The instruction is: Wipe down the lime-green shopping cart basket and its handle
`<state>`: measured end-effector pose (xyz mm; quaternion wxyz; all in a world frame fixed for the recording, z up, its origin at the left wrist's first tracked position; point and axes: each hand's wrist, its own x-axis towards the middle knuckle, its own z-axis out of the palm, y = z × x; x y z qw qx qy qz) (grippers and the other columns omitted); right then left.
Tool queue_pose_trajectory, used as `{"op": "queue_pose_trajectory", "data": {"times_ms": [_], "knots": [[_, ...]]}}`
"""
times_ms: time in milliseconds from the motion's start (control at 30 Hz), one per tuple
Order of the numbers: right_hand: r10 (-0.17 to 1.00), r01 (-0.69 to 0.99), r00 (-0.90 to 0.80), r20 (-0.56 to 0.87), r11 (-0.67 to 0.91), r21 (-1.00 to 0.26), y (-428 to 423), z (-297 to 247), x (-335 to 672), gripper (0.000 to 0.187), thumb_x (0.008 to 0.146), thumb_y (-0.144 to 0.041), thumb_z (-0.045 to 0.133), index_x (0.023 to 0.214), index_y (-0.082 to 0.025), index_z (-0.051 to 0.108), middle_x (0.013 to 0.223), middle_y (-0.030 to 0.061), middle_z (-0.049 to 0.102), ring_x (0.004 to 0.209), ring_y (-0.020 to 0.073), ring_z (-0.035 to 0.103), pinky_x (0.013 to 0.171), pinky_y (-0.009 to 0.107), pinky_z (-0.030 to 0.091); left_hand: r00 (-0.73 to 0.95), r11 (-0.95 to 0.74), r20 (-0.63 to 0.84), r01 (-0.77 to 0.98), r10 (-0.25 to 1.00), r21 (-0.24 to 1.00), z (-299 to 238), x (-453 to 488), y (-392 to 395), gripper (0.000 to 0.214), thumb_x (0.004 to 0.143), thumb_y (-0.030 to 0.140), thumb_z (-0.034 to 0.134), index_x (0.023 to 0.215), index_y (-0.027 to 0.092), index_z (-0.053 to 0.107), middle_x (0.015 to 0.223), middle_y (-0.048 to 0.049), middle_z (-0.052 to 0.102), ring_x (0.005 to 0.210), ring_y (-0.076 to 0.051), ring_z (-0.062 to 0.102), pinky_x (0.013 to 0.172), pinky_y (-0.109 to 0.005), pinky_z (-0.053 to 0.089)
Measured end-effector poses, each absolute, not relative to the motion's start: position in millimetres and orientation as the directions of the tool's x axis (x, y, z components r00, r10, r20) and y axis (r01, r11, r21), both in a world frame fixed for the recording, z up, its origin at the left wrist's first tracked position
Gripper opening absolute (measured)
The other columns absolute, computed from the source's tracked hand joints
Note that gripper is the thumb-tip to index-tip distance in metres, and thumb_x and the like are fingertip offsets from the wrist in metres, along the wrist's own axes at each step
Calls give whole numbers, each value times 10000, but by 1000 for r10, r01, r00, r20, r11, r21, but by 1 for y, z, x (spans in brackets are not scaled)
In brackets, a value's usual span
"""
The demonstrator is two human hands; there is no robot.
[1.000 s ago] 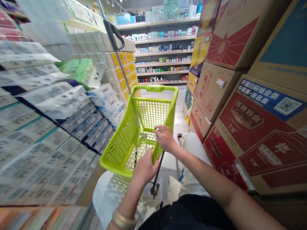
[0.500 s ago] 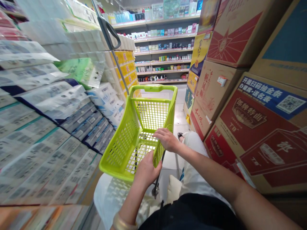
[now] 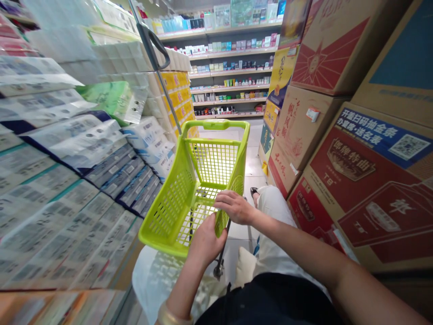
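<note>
Fingers, right hand (image 3: pixel 235 207): laid close together and curved over the near-right rim of the green basket (image 3: pixel 172 210); thumb hidden, so whether they grip or merely rest cannot be told. Fingers, left hand (image 3: pixel 208 241): two digits in view, parted in a V, pinching the basket's side wall between them just nearer the person than the right hand (the others are concealed). One pale gold bangle (image 3: pixel 173 315), on the left wrist, below the basket. One lime-green basket, perforated walls, directly before the person, its near end over the lap. One metal pole (image 3: pixel 169 99) with grey loop handle (image 3: pixel 154 47), rising at the basket's far left corner. One small wheel (image 3: pixel 218 270), low, beneath the basket's near-right side. White trousers (image 3: pixel 277 207), one pair, either side of the basket's near end; dark shoe (image 3: pixel 253 192), right of it. Wrapped paper packs (image 3: pixel 67 140), stacked, left of the basket, with one green pack (image 3: pixel 108 99) on top. Printed cartons (image 3: pixel 358 167), brown and red, piled right of the basket. Shelves (image 3: pixel 237 72) of small boxes and bottles, well beyond the basket.
</note>
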<state>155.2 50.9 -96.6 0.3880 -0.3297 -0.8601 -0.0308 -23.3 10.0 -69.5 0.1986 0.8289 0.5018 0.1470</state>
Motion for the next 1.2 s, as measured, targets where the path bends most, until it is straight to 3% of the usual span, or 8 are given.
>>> {"op": "queue_pose_trajectory", "data": {"times_ms": [67,200,300,467,600,767,933,1200], "knots": [[580,629,-471,664,749,-208,70,-90,172,339,913,-98,416,1125,-221,650,1143,84,648,1201,203,510,1058,405,434,465,-432,61,757,883,490,-70,-23,10,223,834,252,529,1052,203,522,991,-77,653,941,-225,633,819,-338,479],[686,716,-271,675,612,-335,86,-83,176,397,862,-35,397,1094,-214,665,1128,93,637,1196,219,505,1076,440,416,456,-434,75,766,887,475,-72,-21,13,294,834,266,543,1121,216,503,1048,-77,654,999,-233,629,866,-350,477],[692,699,-185,697,592,-402,66,-90,155,413,814,-41,430,1106,-219,661,1098,90,627,1186,236,498,1081,469,409,448,-430,72,786,891,445,-73,-20,15,271,831,268,541,1093,203,509,1035,-88,655,1000,-246,634,861,-356,479],[613,644,-352,708,707,-292,38,-102,138,340,836,-98,484,1104,-209,662,1148,93,623,1251,236,451,1094,456,406,452,-427,56,785,890,448,-72,-24,15,245,823,244,533,1056,172,511,992,-108,656,952,-255,646,810,-355,490],[550,620,-506,664,767,-162,65,-95,165,345,905,-89,426,1092,-238,673,1127,71,655,1198,197,514,1049,405,448,457,-440,81,770,886,462,-71,-26,13,267,825,246,538,1085,186,520,1001,-96,664,976,-250,644,828,-354,492],[656,741,-364,661,634,-221,94,-84,181,380,849,-36,422,1055,-211,689,1114,90,649,1191,228,514,1030,433,450,462,-437,66,769,884,466,-71,-26,14,304,838,251,536,1134,190,510,1049,-101,662,998,-243,641,851,-351,490],[673,751,-314,670,608,-259,74,-89,161,487,715,-75,546,1183,-187,627,1185,109,586,1255,276,430,1109,476,370,461,-447,90,767,883,460,-72,-28,14,273,834,270,542,1093,183,526,1012,-104,665,968,-253,645,832,-362,494],[600,730,-452,660,674,-113,95,-84,187,400,853,5,454,1143,-196,641,1114,87,654,1138,215,536,992,398,463,471,-444,76,747,879,496,-73,-32,12,345,835,262,531,1169,177,514,1089,-114,659,1030,-260,633,887,-379,488]]}}
